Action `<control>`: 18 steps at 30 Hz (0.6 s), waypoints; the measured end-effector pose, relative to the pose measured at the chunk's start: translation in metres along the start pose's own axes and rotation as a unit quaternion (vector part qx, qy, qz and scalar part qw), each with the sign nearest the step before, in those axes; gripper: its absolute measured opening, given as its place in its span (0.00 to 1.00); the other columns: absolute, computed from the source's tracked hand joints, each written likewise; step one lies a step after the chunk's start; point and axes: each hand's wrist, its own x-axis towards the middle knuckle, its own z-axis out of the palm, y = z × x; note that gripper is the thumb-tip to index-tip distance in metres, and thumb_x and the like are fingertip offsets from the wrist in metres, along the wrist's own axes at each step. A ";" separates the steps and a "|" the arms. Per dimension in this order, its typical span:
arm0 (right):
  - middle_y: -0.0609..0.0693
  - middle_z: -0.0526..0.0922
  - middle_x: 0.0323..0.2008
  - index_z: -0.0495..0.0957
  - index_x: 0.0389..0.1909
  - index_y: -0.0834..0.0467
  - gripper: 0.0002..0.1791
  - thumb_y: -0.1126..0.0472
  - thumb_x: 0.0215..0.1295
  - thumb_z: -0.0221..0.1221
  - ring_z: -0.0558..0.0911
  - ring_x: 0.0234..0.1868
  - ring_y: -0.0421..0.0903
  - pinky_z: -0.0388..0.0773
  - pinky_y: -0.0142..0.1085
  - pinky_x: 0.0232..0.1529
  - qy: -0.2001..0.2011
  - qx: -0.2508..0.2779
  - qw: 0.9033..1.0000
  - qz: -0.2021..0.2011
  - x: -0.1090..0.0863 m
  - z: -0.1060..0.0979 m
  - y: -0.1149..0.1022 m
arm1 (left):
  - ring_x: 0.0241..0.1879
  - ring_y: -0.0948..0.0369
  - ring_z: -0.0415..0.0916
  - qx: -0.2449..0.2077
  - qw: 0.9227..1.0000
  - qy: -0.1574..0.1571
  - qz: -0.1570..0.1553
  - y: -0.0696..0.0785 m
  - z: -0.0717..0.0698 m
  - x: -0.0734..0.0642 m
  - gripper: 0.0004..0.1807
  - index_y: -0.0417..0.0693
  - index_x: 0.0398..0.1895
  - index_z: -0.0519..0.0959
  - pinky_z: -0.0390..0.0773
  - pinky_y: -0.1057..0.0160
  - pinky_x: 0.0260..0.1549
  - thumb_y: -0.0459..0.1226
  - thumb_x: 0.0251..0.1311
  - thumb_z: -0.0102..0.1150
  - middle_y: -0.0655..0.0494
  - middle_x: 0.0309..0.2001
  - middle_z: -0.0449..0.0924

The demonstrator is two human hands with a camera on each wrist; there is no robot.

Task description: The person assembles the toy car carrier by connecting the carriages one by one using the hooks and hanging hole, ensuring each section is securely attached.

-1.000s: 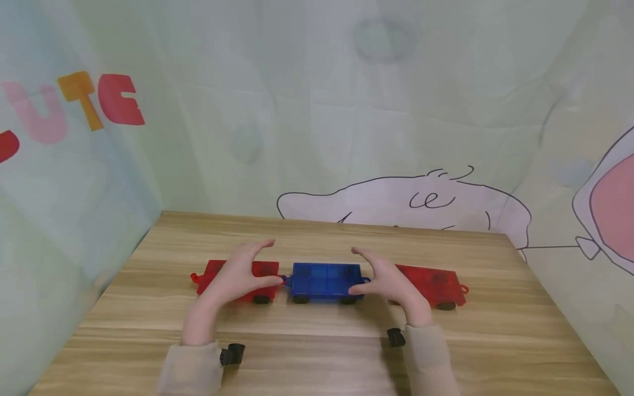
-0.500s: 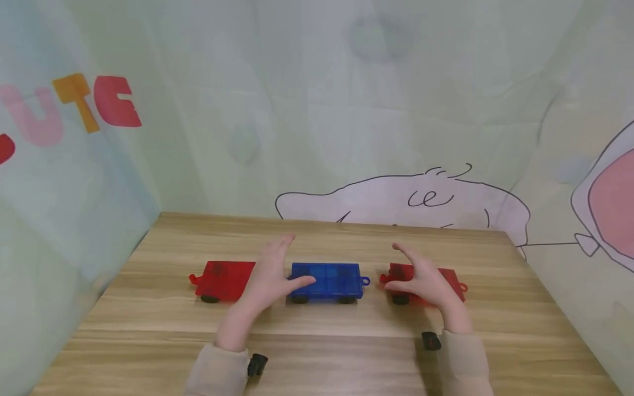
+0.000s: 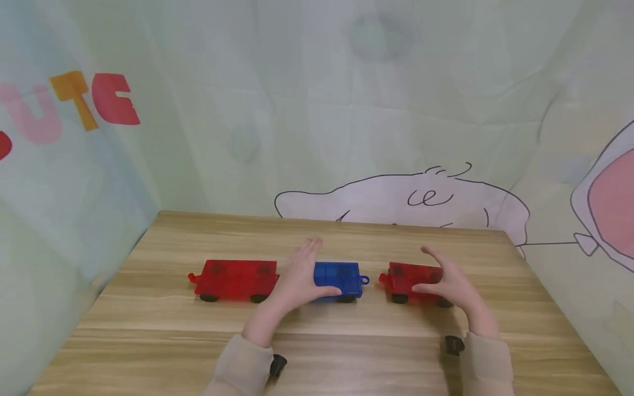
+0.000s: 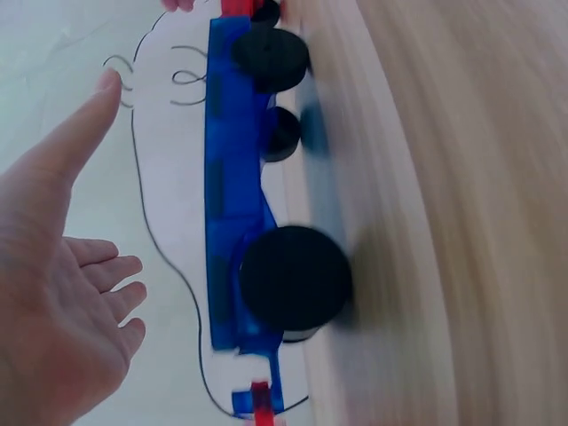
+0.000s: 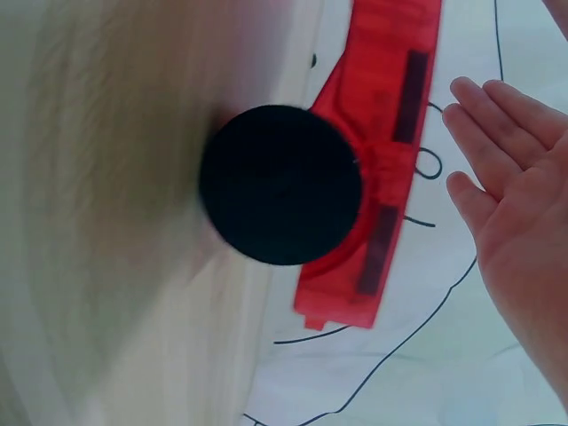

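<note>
Three see-through toy train cars with black wheels stand in a row on the table. My left hand [image 3: 299, 280] is over the left part of the blue car [image 3: 344, 275], fingers spread and thumb out. In the left wrist view the hand [image 4: 53, 302] is beside the blue car, apart from it. A red coupling piece [image 4: 264, 404] overlaps the blue coupling at one end. My right hand [image 3: 452, 283] is over the right red car [image 3: 406, 275], hiding its right end. The right wrist view shows its fingers straight, apart from the car. The left red car [image 3: 233, 280] has a hook.
A gap separates the blue car's right ring [image 3: 365, 280] from the right red car's hook [image 3: 383, 278]. The wood-grain table [image 3: 346, 357] meets a pale printed cloth [image 3: 218, 110] behind and at the sides. Black wrist cameras [image 3: 277, 365] sit at the sleeves.
Both hands have moved right: the left from the left red car to the blue car, the right from the blue car's right end to over the right red car. The cars have stayed in place.
</note>
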 end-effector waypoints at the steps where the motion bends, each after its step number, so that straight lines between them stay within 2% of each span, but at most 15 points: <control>1: 0.67 0.66 0.68 0.60 0.70 0.66 0.51 0.56 0.48 0.75 0.62 0.69 0.66 0.61 0.65 0.66 -0.001 -0.001 1.000 0.001 0.000 0.000 0.000 | 0.76 0.46 0.47 0.001 1.000 -0.003 0.002 0.001 0.002 0.002 0.60 0.39 0.75 0.54 0.52 0.42 0.72 0.55 0.44 0.75 0.42 0.76 0.54; 10: 0.67 0.68 0.66 0.60 0.69 0.69 0.52 0.56 0.46 0.76 0.65 0.67 0.66 0.62 0.63 0.65 -0.005 0.004 1.000 -0.001 0.001 -0.001 0.013 | 0.77 0.46 0.47 0.022 0.999 -0.044 -0.002 0.007 0.016 0.015 0.61 0.40 0.75 0.56 0.51 0.44 0.73 0.58 0.41 0.76 0.42 0.75 0.55; 18: 0.69 0.69 0.65 0.61 0.68 0.71 0.52 0.56 0.44 0.76 0.68 0.64 0.67 0.65 0.63 0.64 -0.023 0.004 1.000 -0.008 0.001 -0.002 0.021 | 0.75 0.44 0.50 0.017 0.998 -0.064 0.013 0.001 0.022 0.018 0.62 0.37 0.73 0.58 0.52 0.44 0.73 0.56 0.38 0.78 0.39 0.74 0.58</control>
